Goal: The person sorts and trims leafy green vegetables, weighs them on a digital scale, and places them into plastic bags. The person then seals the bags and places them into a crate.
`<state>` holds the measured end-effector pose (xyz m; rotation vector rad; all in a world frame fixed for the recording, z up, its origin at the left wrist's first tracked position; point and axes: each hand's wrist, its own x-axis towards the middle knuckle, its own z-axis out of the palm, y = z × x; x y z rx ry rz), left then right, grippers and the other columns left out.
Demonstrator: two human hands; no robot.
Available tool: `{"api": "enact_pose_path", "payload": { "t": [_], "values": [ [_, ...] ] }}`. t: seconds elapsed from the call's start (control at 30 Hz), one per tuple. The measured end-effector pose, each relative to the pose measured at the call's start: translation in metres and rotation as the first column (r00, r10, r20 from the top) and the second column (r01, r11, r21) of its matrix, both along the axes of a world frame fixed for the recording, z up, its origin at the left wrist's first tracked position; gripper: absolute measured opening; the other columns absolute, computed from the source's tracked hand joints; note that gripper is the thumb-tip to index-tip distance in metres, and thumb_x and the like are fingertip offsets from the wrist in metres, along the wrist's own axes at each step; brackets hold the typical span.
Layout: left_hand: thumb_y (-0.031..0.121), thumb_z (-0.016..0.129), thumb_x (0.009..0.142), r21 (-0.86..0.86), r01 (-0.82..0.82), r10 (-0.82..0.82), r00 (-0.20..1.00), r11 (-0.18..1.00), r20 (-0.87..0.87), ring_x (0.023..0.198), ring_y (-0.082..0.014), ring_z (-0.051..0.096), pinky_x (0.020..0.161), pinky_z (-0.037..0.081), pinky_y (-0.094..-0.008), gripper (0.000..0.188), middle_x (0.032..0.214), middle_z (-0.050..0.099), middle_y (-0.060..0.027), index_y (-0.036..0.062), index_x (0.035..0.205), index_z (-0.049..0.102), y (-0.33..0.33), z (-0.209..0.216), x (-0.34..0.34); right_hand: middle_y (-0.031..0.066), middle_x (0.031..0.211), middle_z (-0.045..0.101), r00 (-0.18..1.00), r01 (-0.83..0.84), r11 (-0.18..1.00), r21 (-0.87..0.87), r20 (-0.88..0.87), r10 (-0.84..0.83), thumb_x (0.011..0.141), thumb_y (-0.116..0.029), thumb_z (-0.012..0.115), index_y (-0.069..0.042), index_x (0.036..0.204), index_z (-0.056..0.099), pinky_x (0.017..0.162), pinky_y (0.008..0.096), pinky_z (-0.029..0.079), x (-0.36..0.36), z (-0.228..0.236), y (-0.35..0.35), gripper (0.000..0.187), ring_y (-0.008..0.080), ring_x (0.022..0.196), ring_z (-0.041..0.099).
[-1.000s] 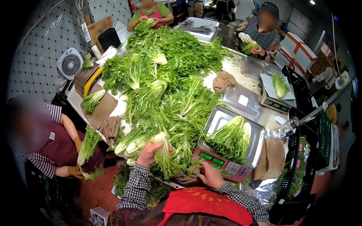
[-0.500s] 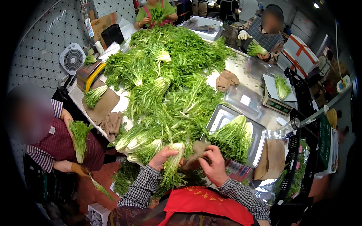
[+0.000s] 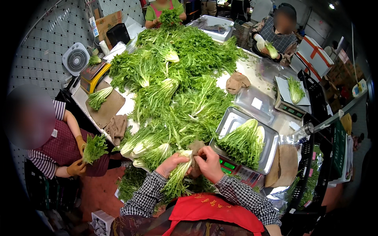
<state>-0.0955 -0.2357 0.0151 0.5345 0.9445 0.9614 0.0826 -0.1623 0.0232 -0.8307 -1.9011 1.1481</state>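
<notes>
Above the table's near edge, my left hand (image 3: 171, 163) grips a head of frisée-like leafy greens (image 3: 176, 180), its pale base up and its leaves hanging down. My right hand (image 3: 210, 164) is closed on a brown cloth (image 3: 195, 148), which it presses against the pale base. Just beyond, several more heads (image 3: 142, 149) lie with their white bases toward me, at the front of a big pile of greens (image 3: 189, 92). Right of my right hand, a metal tray (image 3: 271, 160) on a digital scale (image 3: 231, 167) bears trimmed greens (image 3: 245, 142).
Another brown cloth (image 3: 237, 83) lies on the white table. A second scale (image 3: 289, 106) with greens stands at the right, a yellow scale (image 3: 95, 80) at the left. Co-workers handle greens at the left, far side and far right. Black crates (image 3: 303, 179) border my right.
My right hand has moved left, bringing the cloth against the base of the greens, and the scale's lit display now shows. The left co-worker's two hands have come together on a bunch.
</notes>
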Motion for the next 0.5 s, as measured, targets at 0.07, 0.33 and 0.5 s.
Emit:
{"api": "enact_pose_path", "payload": {
  "t": [0.07,0.33,0.5],
  "values": [
    [0.021,0.056,0.091,0.037,0.030,-0.033,0.995,0.999,0.093,0.060,-0.0190,0.064,0.052,0.052,-0.0276,0.027,0.074,0.066,-0.0138,-0.0018,0.105,0.058,-0.002,-0.005,-0.003,0.0100,0.078,0.054,0.990,0.132,0.968,-0.211,0.074,-0.119,0.082,-0.007,0.066,0.002,0.085,0.053,0.063,0.0311,0.044,0.004,-0.009,0.005,0.016,0.0187,0.067,0.052],
    [0.028,0.057,0.091,-0.056,-0.056,0.060,0.996,0.997,0.073,0.063,-0.0201,0.068,0.055,0.056,-0.0280,0.034,0.076,0.068,-0.0161,-0.0034,0.104,0.062,0.002,0.000,0.002,0.0168,0.106,0.056,1.000,-0.015,1.000,0.021,-0.008,0.015,0.085,-0.007,0.066,0.001,0.093,0.055,0.083,0.0347,0.048,0.010,0.013,-0.002,0.016,0.0302,0.094,0.058],
    [0.021,0.057,0.093,-0.013,0.086,-0.084,0.992,0.996,0.098,0.064,-0.0208,0.068,0.056,0.055,-0.0291,0.026,0.077,0.068,-0.0141,-0.0010,0.106,0.060,-0.001,-0.014,0.012,0.0207,0.092,0.059,0.999,-0.014,0.962,0.274,0.047,0.001,0.084,-0.003,0.061,0.001,0.090,0.053,0.075,0.0375,0.049,0.003,0.001,-0.003,0.011,0.0327,0.086,0.061]
  ]
}}
